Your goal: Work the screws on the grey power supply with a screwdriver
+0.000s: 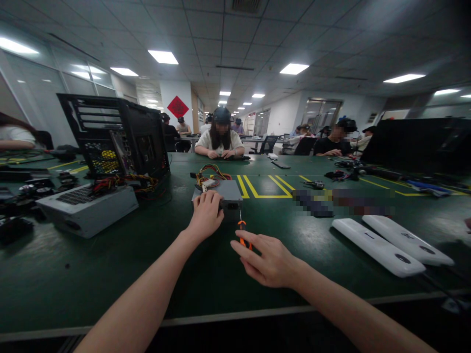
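Observation:
A small grey computer power supply (231,189) lies on the green table in front of me, with red, yellow and black cables (211,172) bunched at its far side. My left hand (206,211) grips its near left part, the fingers curled over the top edge. An orange-and-black screwdriver (242,234) is held between the fingers of my right hand (267,257). Its thin shaft points away from me, and the tip is at the near right corner of the power supply, beside the socket. Whether the tip sits in a screw is too small to tell.
At left stand an open black computer case (117,137) and a larger grey power supply (88,208). Two white oblong devices (379,247) lie at right, with cables running off the near edge. A dark monitor (419,144) is farther back. A person (221,135) sits opposite.

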Action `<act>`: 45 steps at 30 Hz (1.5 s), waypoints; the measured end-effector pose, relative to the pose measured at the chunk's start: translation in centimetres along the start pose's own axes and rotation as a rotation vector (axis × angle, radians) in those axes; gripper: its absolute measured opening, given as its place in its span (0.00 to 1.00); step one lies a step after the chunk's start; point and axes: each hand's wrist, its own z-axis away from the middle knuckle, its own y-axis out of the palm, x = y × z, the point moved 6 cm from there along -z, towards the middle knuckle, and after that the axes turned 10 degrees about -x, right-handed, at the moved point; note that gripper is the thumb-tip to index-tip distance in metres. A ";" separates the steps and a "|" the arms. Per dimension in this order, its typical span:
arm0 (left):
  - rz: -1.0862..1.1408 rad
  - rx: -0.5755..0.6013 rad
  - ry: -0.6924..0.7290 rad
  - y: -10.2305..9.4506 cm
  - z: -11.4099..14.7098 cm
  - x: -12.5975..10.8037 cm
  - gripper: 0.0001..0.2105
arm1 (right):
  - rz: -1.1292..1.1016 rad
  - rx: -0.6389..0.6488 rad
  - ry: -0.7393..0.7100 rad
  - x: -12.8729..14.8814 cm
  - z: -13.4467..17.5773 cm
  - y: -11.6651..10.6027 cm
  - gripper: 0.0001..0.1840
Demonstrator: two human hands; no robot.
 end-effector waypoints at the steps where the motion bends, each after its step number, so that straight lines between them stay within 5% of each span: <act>1: 0.003 0.001 -0.002 0.0 0.0 0.0 0.13 | 0.008 -0.004 -0.002 0.0 0.0 0.0 0.15; 6: -0.006 -0.009 0.003 0.1 0.0 0.1 0.13 | 0.031 -0.056 0.003 -0.4 0.3 0.0 0.09; 13: 0.003 0.005 -0.003 0.0 0.0 0.0 0.13 | 0.053 -0.007 -0.003 -0.2 0.5 0.3 0.15; 19: -0.003 0.008 -0.008 0.1 -0.1 0.0 0.13 | 0.257 -0.037 -0.060 -0.3 -0.2 -0.4 0.11; 28: 0.000 0.008 0.003 0.0 0.0 0.2 0.14 | 0.433 0.073 0.215 0.0 -1.0 -0.4 0.13; 38: -0.006 0.012 0.003 0.0 0.0 0.2 0.14 | 0.457 -0.060 0.414 -1.2 -1.2 -1.0 0.12; 45: -0.016 -0.005 0.017 0.1 0.0 0.2 0.14 | 0.359 0.004 0.485 0.6 -0.1 0.4 0.12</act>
